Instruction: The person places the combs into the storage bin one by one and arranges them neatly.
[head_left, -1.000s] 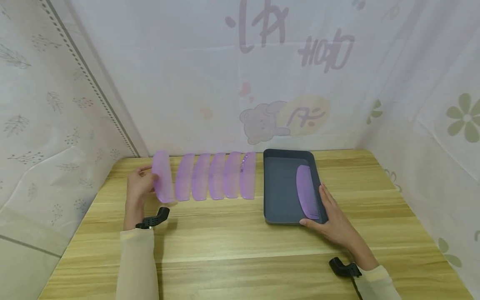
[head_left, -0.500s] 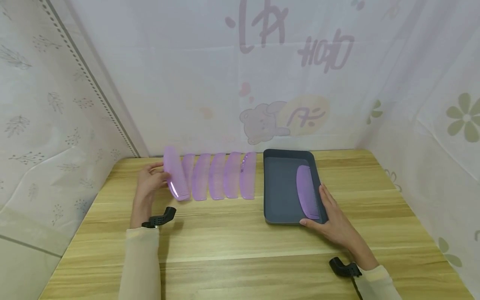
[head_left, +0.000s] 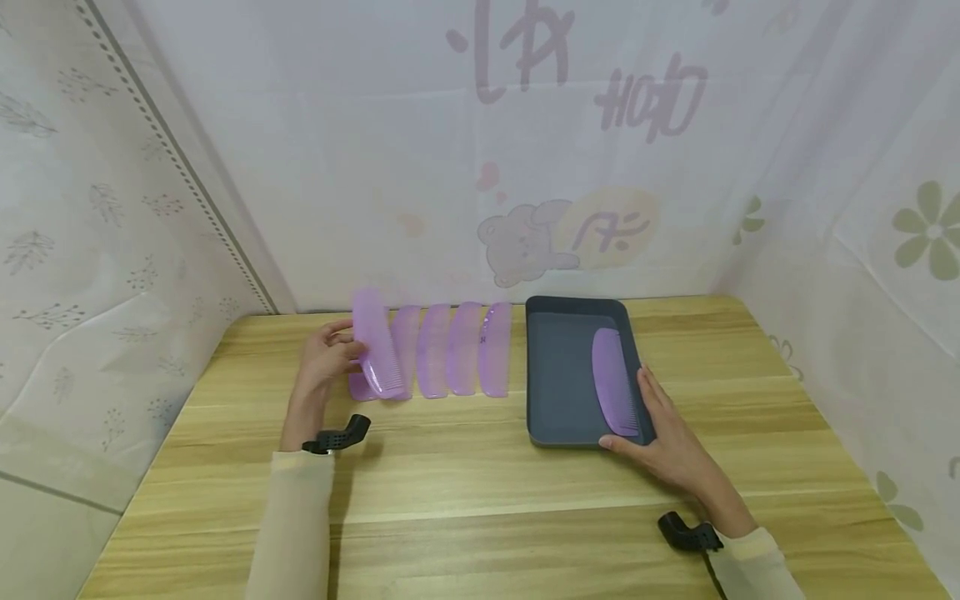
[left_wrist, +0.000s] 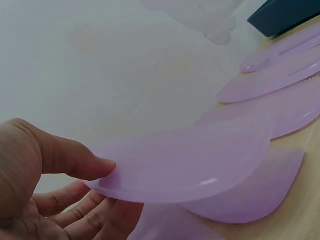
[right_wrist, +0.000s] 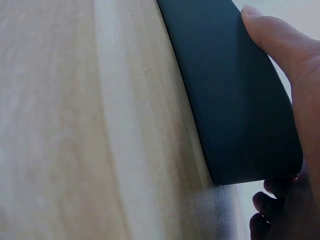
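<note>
My left hand pinches a translucent purple comb by its curved back, thumb on one face and fingers behind. That comb is raised and tilted over the left end of a row of similar combs, partly covering two of them. In the left wrist view the held comb hangs above the others. Over at the right, my right hand grips the near right corner of a dark grey tray, the thumb on its near rim and the fingers along its right side. One purple comb lies inside the tray.
All this rests on a wood-grain table. A pale printed curtain stands along the table's back edge, with more patterned cloth at both sides. The tray's outer wall fills much of the right wrist view.
My left hand has carried the held comb rightward, from beside the row's left end to over its first combs. The right hand and the tray have stayed in place.
</note>
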